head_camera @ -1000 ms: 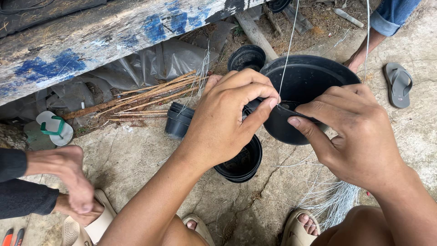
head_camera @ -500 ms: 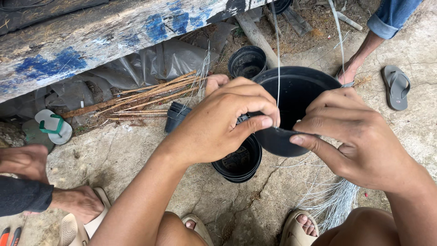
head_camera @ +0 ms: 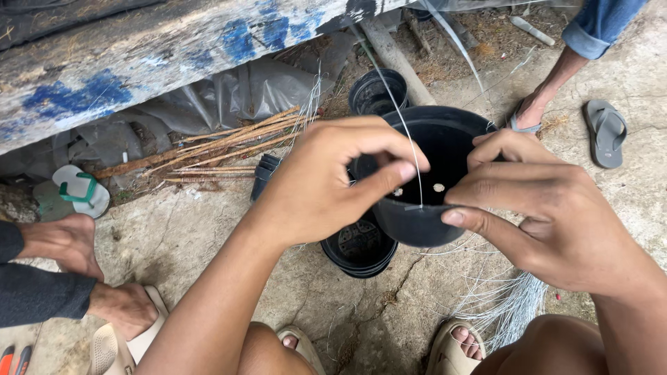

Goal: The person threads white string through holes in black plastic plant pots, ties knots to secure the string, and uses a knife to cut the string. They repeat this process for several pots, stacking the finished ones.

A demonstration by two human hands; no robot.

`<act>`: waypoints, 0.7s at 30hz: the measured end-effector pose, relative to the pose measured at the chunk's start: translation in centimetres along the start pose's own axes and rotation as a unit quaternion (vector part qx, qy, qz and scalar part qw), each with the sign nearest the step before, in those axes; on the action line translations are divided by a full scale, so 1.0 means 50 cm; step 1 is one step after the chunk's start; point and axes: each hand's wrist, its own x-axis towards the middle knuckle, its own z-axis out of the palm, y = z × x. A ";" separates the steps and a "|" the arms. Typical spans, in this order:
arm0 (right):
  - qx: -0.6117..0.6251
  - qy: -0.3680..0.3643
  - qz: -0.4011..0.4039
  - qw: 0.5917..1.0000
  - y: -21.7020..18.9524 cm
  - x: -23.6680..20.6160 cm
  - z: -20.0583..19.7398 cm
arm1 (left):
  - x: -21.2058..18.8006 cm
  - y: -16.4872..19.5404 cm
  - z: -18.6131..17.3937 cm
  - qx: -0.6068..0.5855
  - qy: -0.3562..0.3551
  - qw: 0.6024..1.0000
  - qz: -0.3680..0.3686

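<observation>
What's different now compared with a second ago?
The black pot has tipped so its holed bottom shows. The thin wire now runs down in front of its mouth. The left hand and right hand keep their grip on pot and wire; the pot on the ground stays put.

**Hands, black pot and wire over concrete**

Left hand (head_camera: 326, 180) and right hand (head_camera: 549, 208) grip the rim of a round black plastic pot (head_camera: 431, 187), pinching a thin pale wire (head_camera: 406, 132). Beneath: stacked black pots (head_camera: 359, 248). Near right: bundle of grey wires (head_camera: 504, 305). Far left: brown sticks (head_camera: 222, 142).
</observation>
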 end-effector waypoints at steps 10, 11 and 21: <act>-0.038 0.057 0.004 0.998 0.002 0.011 -0.007 | 0.001 0.021 0.010 0.144 0.044 0.988 0.043; -0.041 0.056 0.003 0.998 0.004 0.009 -0.006 | 0.003 0.021 0.010 0.148 0.029 0.988 0.034; 0.040 -0.010 -0.095 0.995 0.022 -0.011 -0.008 | 0.004 0.010 0.001 0.026 -0.185 0.981 -0.044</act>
